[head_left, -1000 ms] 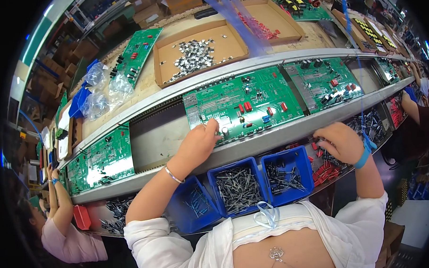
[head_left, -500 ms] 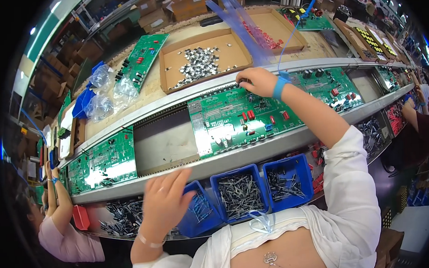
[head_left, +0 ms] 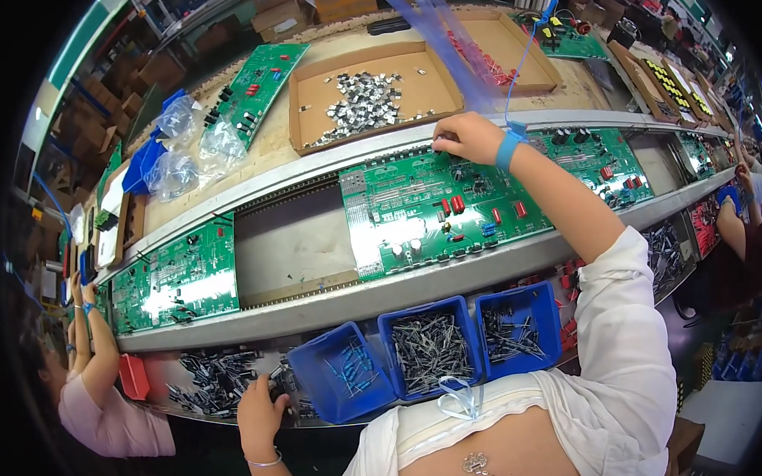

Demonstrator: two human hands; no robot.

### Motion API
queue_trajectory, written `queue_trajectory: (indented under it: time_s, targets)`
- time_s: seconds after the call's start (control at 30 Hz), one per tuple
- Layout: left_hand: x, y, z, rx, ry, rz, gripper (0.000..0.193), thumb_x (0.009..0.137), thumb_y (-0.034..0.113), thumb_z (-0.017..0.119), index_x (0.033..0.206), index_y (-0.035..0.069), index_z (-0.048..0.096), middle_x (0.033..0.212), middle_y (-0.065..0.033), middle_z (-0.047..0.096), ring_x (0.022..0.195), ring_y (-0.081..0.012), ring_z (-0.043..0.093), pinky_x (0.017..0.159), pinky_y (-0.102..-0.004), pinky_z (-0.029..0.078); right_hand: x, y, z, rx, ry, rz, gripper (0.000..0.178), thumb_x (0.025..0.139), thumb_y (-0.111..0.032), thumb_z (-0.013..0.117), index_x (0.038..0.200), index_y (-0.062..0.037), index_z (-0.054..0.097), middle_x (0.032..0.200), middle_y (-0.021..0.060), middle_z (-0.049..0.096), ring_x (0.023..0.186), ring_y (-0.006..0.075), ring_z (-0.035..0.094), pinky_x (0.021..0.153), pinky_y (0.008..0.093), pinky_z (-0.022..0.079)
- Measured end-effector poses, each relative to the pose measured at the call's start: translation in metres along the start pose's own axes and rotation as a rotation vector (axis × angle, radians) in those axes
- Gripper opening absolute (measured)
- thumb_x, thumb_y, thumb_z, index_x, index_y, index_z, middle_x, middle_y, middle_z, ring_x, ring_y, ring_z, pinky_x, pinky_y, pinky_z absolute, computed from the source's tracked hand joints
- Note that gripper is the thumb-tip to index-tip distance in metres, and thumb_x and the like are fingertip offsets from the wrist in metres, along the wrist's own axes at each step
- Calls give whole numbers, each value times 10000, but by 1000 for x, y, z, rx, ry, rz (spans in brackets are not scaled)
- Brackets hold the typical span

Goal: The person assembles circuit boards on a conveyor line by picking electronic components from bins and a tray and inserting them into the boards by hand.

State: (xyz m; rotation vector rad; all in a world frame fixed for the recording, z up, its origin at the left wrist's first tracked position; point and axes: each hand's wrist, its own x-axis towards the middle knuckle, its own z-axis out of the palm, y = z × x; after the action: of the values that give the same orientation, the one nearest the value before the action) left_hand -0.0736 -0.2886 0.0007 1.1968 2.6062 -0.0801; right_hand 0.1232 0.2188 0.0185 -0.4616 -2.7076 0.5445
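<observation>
A green circuit board (head_left: 426,218) lies beneath and in front of the right hand (head_left: 472,141), whose fingers are curled down at the board's far edge; whether they pinch a part there I cannot tell. Red, blue and black components (head_left: 456,204) stand on the board below that hand, and a blue wristband (head_left: 506,151) circles its wrist. The left hand (head_left: 260,414) is low, well apart from the board, thumb and forefinger spread at the edge of loose dark components (head_left: 211,385). Just right of the left hand sits a blue bin (head_left: 320,381) with blue parts, then two more, both holding dark parts. A red bin (head_left: 134,378) stands to its left. Up and left from the left hand is another green board (head_left: 173,283). Beyond the right hand, a cardboard tray (head_left: 310,91) holds silver pieces.
</observation>
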Motion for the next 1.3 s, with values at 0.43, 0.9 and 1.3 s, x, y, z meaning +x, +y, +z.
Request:
queue_trajectory:
  time_s: [0.43, 0.9, 1.3]
  targets:
    - [13, -7, -19, -140, -51, -83, 401, 614, 95, 744, 977, 30, 587, 719, -127, 603, 705, -288, 605, 617, -360, 469, -1, -10, 17, -197, 103, 124, 291, 744, -298, 670, 736, -18, 591, 657, 151, 603, 641, 313, 593, 602, 386, 465]
    - [1, 39, -79, -203, 334, 239, 361, 707, -3, 636, 1064, 14, 582, 884, -165, 604, 793, -295, 581, 665, -348, 457, 1, -29, 16, -253, -29, 161, 290, 797, -295, 600, 826, -7, 613, 780, 182, 627, 749, 346, 608, 709, 417, 482]
    - [185, 177, -95, -762, 248, 701, 231, 804, -7, 553, 1032, 27, 569, 903, -89, 582, 812, -170, 578, 699, -261, 456, -2, -15, -5, -272, -183, 52, 284, 801, -250, 593, 1031, -86, 624, 859, 143, 591, 834, 325, 570, 757, 413, 451]
